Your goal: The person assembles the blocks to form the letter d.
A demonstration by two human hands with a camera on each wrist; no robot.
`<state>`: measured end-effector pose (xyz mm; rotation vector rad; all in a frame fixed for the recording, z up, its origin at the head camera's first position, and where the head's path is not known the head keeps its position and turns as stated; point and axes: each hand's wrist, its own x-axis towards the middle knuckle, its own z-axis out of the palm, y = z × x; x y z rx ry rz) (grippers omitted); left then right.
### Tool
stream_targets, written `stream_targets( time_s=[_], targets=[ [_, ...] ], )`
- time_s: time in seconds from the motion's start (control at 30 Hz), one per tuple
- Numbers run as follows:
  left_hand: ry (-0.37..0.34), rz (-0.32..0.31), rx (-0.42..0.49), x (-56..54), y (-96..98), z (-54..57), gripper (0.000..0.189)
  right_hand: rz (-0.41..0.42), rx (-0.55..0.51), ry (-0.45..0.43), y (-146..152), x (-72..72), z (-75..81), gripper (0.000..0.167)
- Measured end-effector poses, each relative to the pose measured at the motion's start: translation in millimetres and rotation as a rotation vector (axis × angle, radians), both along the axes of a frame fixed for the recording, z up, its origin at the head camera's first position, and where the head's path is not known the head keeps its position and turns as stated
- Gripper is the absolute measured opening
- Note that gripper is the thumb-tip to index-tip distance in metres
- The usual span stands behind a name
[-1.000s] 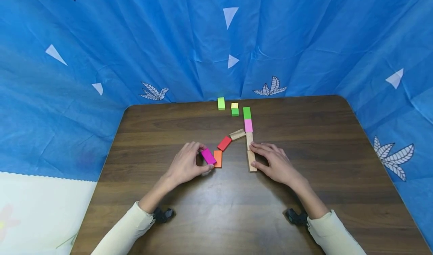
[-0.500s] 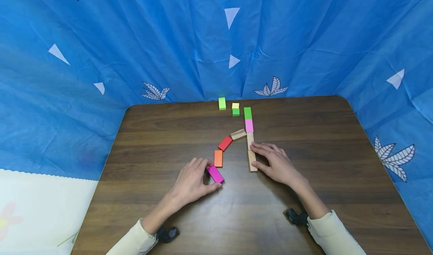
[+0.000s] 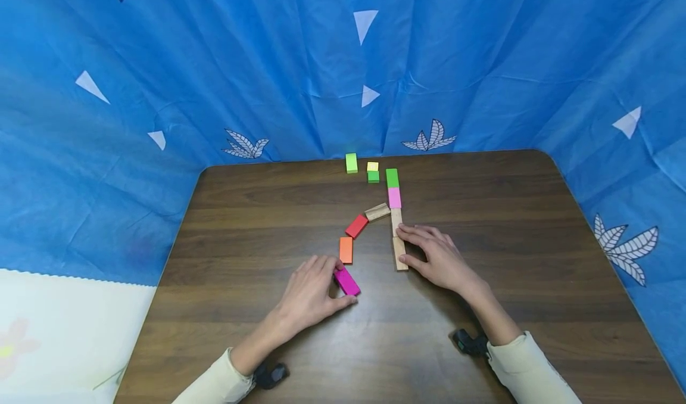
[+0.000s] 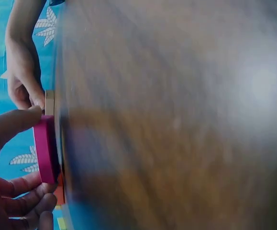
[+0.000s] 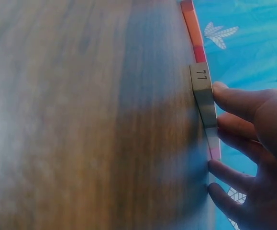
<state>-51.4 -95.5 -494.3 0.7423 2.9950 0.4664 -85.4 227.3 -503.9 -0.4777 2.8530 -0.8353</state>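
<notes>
My left hand [image 3: 308, 294] pinches a magenta block [image 3: 347, 281] lengthwise, thumb at its near end and fingertips at its far end. In the left wrist view the block [image 4: 46, 149] is close over the table. Just beyond it lies an orange block [image 3: 346, 250], then a red block [image 3: 356, 226] and a brown wooden block [image 3: 377, 212], forming a curve. My right hand [image 3: 439, 258] rests its thumb and fingertips along the right side of the nearest plain wooden block [image 3: 399, 258]. That block ends a straight row with another plain block [image 3: 396, 218], a pink block [image 3: 394, 198] and a green block [image 3: 392, 177].
At the back of the wooden table [image 3: 257, 213] stand a light green block [image 3: 351, 163] and a yellow block [image 3: 372, 166] behind a small green block [image 3: 373, 177]. A blue curtain [image 3: 300, 64] surrounds the table's back and sides.
My left hand has brought the magenta block toward me and slightly right, from beside the orange block to just in front of it. My right hand has stayed at the straight row.
</notes>
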Motion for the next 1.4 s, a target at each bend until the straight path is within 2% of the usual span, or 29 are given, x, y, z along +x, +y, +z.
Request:
stream_targets(
  time_s=[0.1,0.2,0.37,0.43,0.5,0.63,0.7,0.87,1.4],
  targets=[
    [0.008,0.011,-0.002,1.5,2.2,-1.1,0.068,-0.001,0.001,0.004,-1,-0.3,-0.2,0.062],
    [-0.012,0.011,0.017,1.3,1.8,-1.2,0.067,-0.001,0.004,0.01,0,-0.5,-0.4,0.062],
    [-0.067,-0.037,0.05,2.9,-11.9,2.5,0.06,-0.003,0.002,-0.011,0,0.4,-0.9,0.063],
    [-0.078,-0.094,0.048,5.4,-20.5,6.5,0.054,-0.004,-0.006,-0.018,0,0.8,-1.0,0.063],
    [-0.091,-0.179,0.031,9.3,-28.3,11.0,0.052,-0.001,-0.007,-0.009,0,1.2,-1.1,0.063],
    [-0.107,-0.353,-0.055,18.7,-36.9,16.2,0.061,-0.007,-0.011,0.003,1,0.9,-1.0,0.063],
    [-0.103,-0.392,-0.104,22.6,-37.1,16.9,0.067,-0.01,-0.007,0.004,1,0.6,-0.8,0.062],
    [-0.097,-0.397,-0.18,25.8,-31.9,15.2,0.074,-0.01,-0.005,0.0,1,0.1,-0.2,0.062],
    [-0.135,-0.375,-0.177,22.0,-29.3,12.2,0.076,-0.009,-0.01,-0.02,-1,-1.0,-0.5,0.063]
  ],
)
